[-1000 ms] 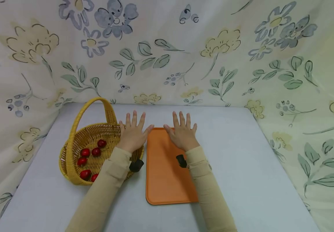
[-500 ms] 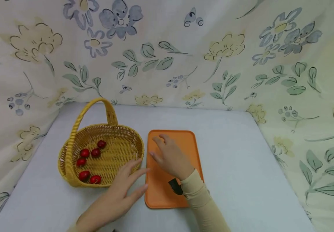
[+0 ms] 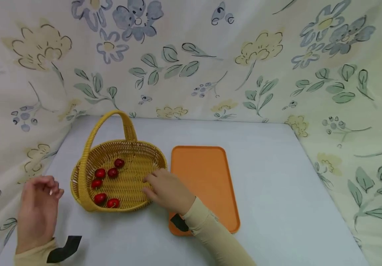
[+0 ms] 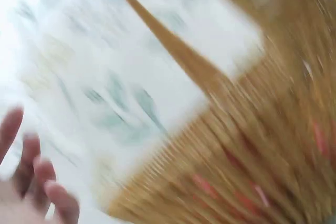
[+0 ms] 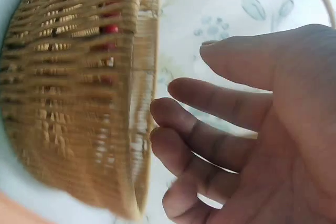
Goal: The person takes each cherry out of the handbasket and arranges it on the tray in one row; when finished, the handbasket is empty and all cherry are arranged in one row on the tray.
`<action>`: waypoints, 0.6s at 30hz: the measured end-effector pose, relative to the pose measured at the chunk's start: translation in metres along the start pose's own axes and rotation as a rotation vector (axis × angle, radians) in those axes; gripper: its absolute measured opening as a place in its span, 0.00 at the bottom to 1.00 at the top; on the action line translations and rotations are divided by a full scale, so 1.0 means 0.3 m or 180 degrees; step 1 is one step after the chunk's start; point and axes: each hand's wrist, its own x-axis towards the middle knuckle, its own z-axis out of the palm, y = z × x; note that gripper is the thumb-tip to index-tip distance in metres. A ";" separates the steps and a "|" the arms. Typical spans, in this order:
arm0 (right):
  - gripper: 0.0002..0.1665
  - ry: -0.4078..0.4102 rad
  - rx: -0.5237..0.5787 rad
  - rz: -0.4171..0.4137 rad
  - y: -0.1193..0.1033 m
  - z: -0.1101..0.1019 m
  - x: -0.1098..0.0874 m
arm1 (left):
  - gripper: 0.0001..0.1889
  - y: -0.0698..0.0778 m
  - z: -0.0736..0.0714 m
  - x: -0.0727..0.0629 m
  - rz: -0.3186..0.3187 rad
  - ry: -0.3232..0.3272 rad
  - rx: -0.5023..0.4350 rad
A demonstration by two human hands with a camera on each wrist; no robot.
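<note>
A yellow wicker basket (image 3: 133,184) with a tall arched handle (image 3: 92,140) stands on the left of the table. Several red cherries (image 3: 100,198) lie inside it, mostly toward its left side. My right hand (image 3: 169,190) hovers at the basket's right rim, palm down in the head view; its fingers (image 5: 173,148) are relaxed and hold nothing. Left of the basket, my left hand (image 3: 39,212) is raised with loosely bent fingers and nothing in them. The blurred left wrist view shows those fingers (image 4: 44,169) apart from the basket wall (image 4: 252,150).
An orange rectangular tray (image 3: 204,177) lies just right of the basket, partly covered by my right hand and forearm. The white table (image 3: 270,192) extends farther right. Floral cloth (image 3: 210,55) hangs behind and along both sides.
Both hands began spread flat over the basket and tray. My left hand has pulled back and swung left past the basket; my right has moved left from above the tray to the basket's rim.
</note>
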 end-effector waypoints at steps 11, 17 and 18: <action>0.16 -0.0618 0.0358 0.0015 -0.029 0.009 0.269 | 0.24 -0.158 -0.160 0.039 -0.0842 0.0759 0.0909; 0.16 -0.0781 0.0405 0.0459 0.003 0.076 0.430 | 0.25 -0.185 -0.153 0.043 -0.1068 0.0531 0.0919; 0.17 -0.0808 0.0404 0.0539 0.006 0.093 0.449 | 0.25 -0.189 -0.151 0.043 -0.1088 0.0531 0.0927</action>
